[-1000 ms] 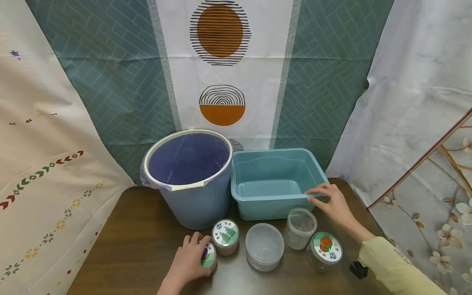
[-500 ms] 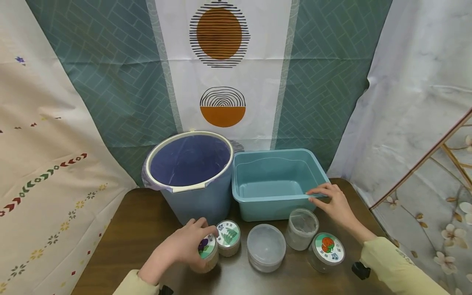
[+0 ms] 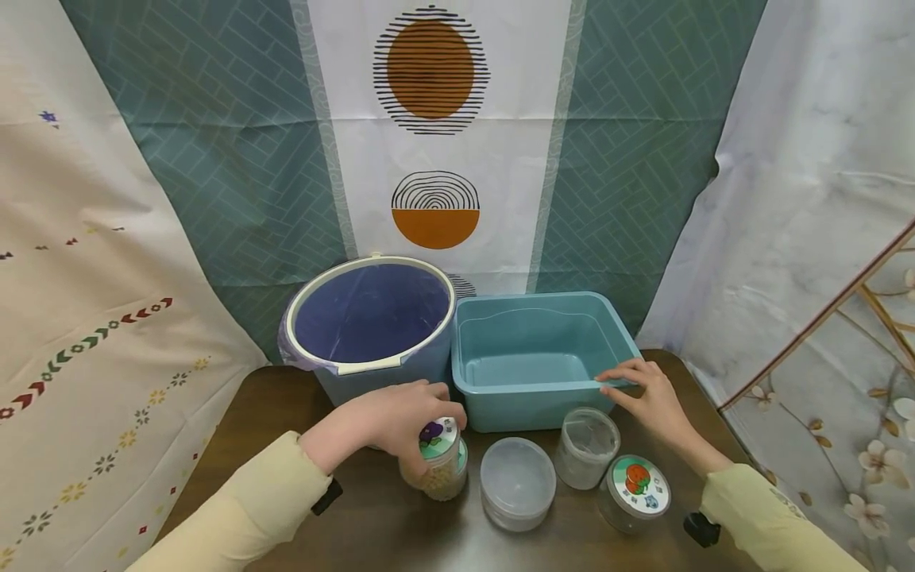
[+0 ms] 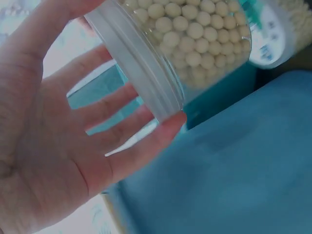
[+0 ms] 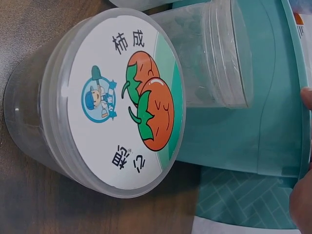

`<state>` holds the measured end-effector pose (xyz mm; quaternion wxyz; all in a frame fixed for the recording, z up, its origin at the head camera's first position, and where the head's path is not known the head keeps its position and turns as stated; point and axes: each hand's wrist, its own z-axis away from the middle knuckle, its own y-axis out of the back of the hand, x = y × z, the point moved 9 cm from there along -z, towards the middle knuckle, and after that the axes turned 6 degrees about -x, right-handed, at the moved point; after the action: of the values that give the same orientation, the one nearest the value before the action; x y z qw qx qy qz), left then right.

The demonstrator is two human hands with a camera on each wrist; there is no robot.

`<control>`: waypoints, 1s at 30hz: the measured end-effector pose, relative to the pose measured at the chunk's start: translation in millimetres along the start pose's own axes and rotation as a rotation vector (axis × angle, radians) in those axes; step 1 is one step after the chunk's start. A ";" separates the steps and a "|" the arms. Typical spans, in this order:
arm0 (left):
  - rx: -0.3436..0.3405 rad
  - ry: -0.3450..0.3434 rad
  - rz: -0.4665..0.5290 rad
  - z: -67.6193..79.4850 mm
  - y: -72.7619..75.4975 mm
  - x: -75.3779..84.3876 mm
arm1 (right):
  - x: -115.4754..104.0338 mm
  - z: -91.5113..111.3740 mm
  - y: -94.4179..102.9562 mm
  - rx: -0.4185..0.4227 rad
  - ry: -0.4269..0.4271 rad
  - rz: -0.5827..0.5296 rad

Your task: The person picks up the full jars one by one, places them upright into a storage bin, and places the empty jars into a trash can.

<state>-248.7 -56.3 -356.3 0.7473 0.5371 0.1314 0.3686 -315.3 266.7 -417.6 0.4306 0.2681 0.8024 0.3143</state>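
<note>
My left hand (image 3: 400, 421) grips a clear jar (image 4: 195, 44) by its lid, with the fingers spread round the rim. Round beige balls fill this jar, and its lid (image 3: 438, 437) bears a purple vegetable picture. It appears raised, partly covering a second jar (image 3: 462, 469) with a green-and-white label behind it. Over on the right, my right hand (image 3: 649, 401) pinches the front rim of a teal basin (image 3: 529, 389) near its corner. In the right wrist view, only fingertips (image 5: 300, 200) of that hand show at the basin's edge.
A blue lined bucket (image 3: 372, 361) stands left of the basin. In front of the basin are a pale-lidded tub (image 3: 518, 485), a clear jar (image 3: 586, 449) and a persimmon-labelled jar (image 3: 635, 496). Curtains (image 3: 214, 159) hang round the brown table (image 3: 286, 461).
My left hand has taken the purple-labelled jar up and to the right, across the green-labelled one. My right hand has stayed at the basin's rim.
</note>
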 end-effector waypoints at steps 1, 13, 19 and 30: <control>-0.012 -0.008 -0.016 -3.6 5.0 2.1 | 0.0 0.1 0.0 0.000 0.000 0.001; -0.076 -0.111 -0.097 -49.4 68.4 24.1 | -4.2 1.4 1.3 0.009 0.014 0.002; -0.054 -0.117 -0.082 -73.0 96.8 23.7 | -2.2 1.4 2.8 0.011 0.009 -0.006; -0.007 -0.072 0.041 -113.8 122.1 6.2 | -2.9 1.3 2.0 0.012 0.016 -0.015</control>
<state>-361.7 46.8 -289.5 0.7457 0.5500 0.0919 0.3646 -312.4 266.3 -415.1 0.4247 0.2622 0.8098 0.3084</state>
